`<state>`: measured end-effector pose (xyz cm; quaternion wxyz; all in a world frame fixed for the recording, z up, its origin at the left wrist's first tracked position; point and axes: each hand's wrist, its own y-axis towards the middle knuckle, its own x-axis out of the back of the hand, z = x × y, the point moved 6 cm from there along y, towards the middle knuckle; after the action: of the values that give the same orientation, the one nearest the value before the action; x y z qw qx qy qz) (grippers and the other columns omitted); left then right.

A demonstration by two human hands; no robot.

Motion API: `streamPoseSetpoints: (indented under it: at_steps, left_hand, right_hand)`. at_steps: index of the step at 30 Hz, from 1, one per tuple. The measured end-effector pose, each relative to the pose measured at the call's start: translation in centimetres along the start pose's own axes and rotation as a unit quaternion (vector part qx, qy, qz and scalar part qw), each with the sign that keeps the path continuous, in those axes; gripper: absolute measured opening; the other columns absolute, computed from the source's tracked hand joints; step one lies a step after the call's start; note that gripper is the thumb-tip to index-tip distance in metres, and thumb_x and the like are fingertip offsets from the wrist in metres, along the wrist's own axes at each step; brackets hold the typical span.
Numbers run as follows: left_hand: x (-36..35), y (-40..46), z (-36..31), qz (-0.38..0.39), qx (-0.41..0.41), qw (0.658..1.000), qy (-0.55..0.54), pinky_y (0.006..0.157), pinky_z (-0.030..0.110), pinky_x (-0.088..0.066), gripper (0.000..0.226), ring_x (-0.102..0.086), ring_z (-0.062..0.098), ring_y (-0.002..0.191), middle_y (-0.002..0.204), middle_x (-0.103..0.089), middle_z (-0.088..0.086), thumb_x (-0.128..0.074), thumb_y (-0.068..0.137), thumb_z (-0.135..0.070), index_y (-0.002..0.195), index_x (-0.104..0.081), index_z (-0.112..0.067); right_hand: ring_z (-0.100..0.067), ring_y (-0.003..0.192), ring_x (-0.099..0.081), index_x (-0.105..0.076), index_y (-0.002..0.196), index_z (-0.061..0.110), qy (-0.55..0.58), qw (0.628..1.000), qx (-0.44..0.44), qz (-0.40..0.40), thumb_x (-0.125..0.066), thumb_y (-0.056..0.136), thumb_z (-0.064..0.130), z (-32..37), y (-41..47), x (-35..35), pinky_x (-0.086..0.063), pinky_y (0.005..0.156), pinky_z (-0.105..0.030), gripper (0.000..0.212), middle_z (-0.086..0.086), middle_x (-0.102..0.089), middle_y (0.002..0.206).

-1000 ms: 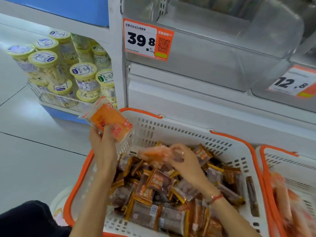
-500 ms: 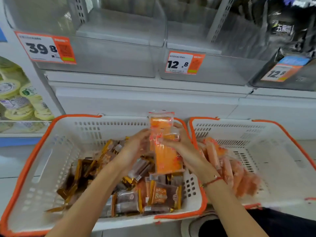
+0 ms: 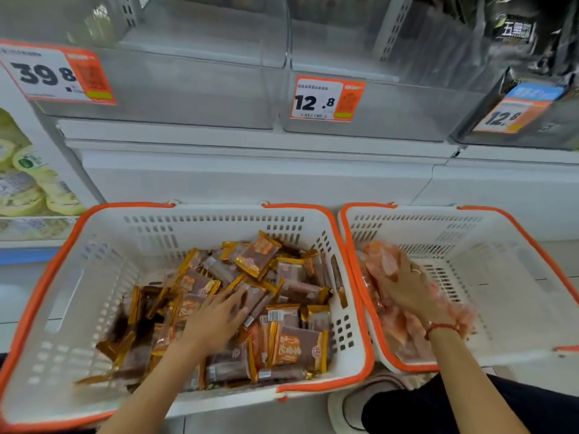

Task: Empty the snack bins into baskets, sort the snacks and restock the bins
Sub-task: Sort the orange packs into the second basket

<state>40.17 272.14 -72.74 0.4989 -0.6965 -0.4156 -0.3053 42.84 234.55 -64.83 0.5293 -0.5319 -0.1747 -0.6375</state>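
Note:
Two white baskets with orange rims stand on the floor below the shelf. The left basket (image 3: 94, 277) holds several brown and gold snack packs (image 3: 291, 343). My left hand (image 3: 216, 317) lies flat on them, fingers apart, gripping nothing. The right basket (image 3: 501, 277) holds a blurred heap of orange snack packs (image 3: 404, 333) in its left half. My right hand (image 3: 404, 286) is down in that basket on top of the heap, back towards me. Blur and the hand itself hide whether its fingers still grip a pack.
Above, two clear plastic bins (image 3: 188, 89) (image 3: 407, 114) carry price tags 39.8 (image 3: 59, 73) and 12.8 (image 3: 326, 98). A third bin (image 3: 532, 120) at the right sits below dark bags. Jars (image 3: 28, 189) fill the left shelf. My shoe (image 3: 366, 402) is beside the baskets.
Both hands held orange packs up between the baskets. The right hand has since dropped into the right basket with them, and the left has gone down onto the brown packs.

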Motion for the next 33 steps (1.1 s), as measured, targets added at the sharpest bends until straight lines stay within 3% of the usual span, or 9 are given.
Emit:
streamPoseSetpoints:
  at_steps: [3, 6, 10, 13, 18, 22, 27, 30, 33]
  left_hand:
    - [0.6, -0.6, -0.3, 0.046, -0.008, 0.997, -0.054, 0.097, 0.036, -0.046, 0.059, -0.055, 0.017, 0.12, 0.155, -0.033, -0.004, -0.032, 0.098, -0.058, 0.153, -0.019, -0.039]
    - [2.2, -1.8, 0.1, 0.046, 0.0, 0.984, -0.172, 0.096, 0.029, -0.045, 0.055, -0.055, 0.015, 0.119, 0.149, -0.043, -0.006, -0.046, 0.099, -0.047, 0.15, -0.033, -0.032]
    - [10.0, -5.8, 6.0, -0.374, 0.128, 0.898, -0.194, 0.098, 0.042, -0.045, 0.033, -0.053, 0.026, 0.119, 0.134, -0.058, 0.002, -0.06, 0.093, -0.023, 0.125, -0.063, -0.018]
    - [13.4, -9.2, 12.0, -0.532, 0.23, 0.803, -0.142, 0.102, 0.05, -0.036, 0.043, -0.047, 0.036, 0.121, 0.134, -0.056, 0.012, -0.064, 0.084, -0.007, 0.126, -0.06, -0.009]
    - [11.7, -9.0, 18.9, -0.412, 0.332, 0.826, -0.196, 0.098, 0.058, -0.04, 0.047, -0.045, 0.041, 0.127, 0.146, -0.046, 0.013, -0.046, 0.1, -0.027, 0.146, -0.042, -0.018]
    - [11.4, -9.2, 18.4, -0.426, 0.36, 0.816, -0.151, 0.073, 0.041, -0.043, 0.044, -0.059, 0.036, 0.107, 0.132, -0.059, 0.005, -0.032, 0.103, -0.036, 0.146, -0.041, -0.03]
    - [11.2, -8.8, 18.3, -0.426, 0.374, 0.815, -0.12, 0.057, 0.034, -0.043, 0.04, -0.064, 0.033, 0.085, 0.113, -0.067, 0.005, -0.039, 0.103, -0.03, 0.14, -0.051, -0.023]
    - [11.2, -8.7, 18.2, -0.43, 0.375, 0.815, -0.103, 0.055, 0.033, -0.043, 0.038, -0.063, 0.032, 0.078, 0.106, -0.069, 0.006, -0.042, 0.102, -0.028, 0.136, -0.055, -0.019]
    - [11.4, -8.6, 18.0, -0.435, 0.373, 0.814, -0.093, 0.056, 0.034, -0.044, 0.038, -0.064, 0.032, 0.077, 0.105, -0.069, 0.007, -0.043, 0.101, -0.026, 0.135, -0.056, -0.016]
  right_hand:
    - [-0.029, 0.148, -0.009, -0.018, 0.153, 0.017, 0.017, 0.991, 0.049, -0.12, -0.051, 0.082, 0.072, 3.8, -0.8, 1.1, -0.009, 0.119, -0.051, 0.096, -0.013, -0.018, 0.159]
    - [-0.03, 0.138, -0.034, -0.04, 0.143, 0.013, 0.031, 0.961, 0.203, -0.187, -0.048, 0.09, 0.061, 12.2, -3.0, -0.2, -0.025, 0.116, -0.05, 0.072, -0.012, -0.044, 0.146]
    - [-0.02, 0.125, -0.047, -0.055, 0.131, 0.02, -0.018, 0.91, 0.413, -0.045, -0.052, 0.097, 0.04, 23.9, -7.9, -8.2, -0.034, 0.107, -0.034, 0.04, -0.001, -0.057, 0.13]
    - [-0.02, 0.115, -0.053, -0.058, 0.127, 0.019, -0.07, 0.859, 0.506, 0.037, -0.046, 0.1, 0.031, 29.4, -9.8, -15.1, -0.039, 0.094, -0.031, 0.031, -0.001, -0.063, 0.119]
    - [-0.031, 0.107, -0.053, -0.06, 0.111, 0.007, -0.181, 0.819, 0.527, 0.138, -0.042, 0.1, 0.017, 34.5, -8.5, -24.0, -0.04, 0.08, -0.038, 0.024, -0.013, -0.06, 0.113]
    - [-0.034, 0.111, -0.055, -0.056, 0.122, 0.007, -0.299, 0.787, 0.507, 0.183, -0.048, 0.094, 0.006, 36.4, -6.8, -28.9, -0.041, 0.076, -0.041, 0.029, -0.015, -0.058, 0.121]
    - [-0.036, 0.135, -0.037, -0.024, 0.149, 0.005, -0.43, 0.734, 0.469, 0.237, -0.046, 0.096, 0.011, 36.1, -5.3, -33.2, -0.033, 0.108, -0.047, 0.058, -0.018, -0.039, 0.148]
    - [-0.035, 0.127, -0.044, -0.047, 0.133, 0.005, -0.381, 0.762, 0.473, 0.226, -0.046, 0.099, 0.026, 36.5, -4.6, -33.3, -0.034, 0.104, -0.043, 0.04, -0.018, -0.052, 0.133]
    - [-0.03, 0.094, -0.053, -0.059, 0.081, 0.011, -0.348, 0.78, 0.471, 0.22, -0.052, 0.096, 0.033, 36.8, -4.2, -32.2, -0.039, 0.08, -0.036, 0.027, -0.008, -0.057, 0.085]
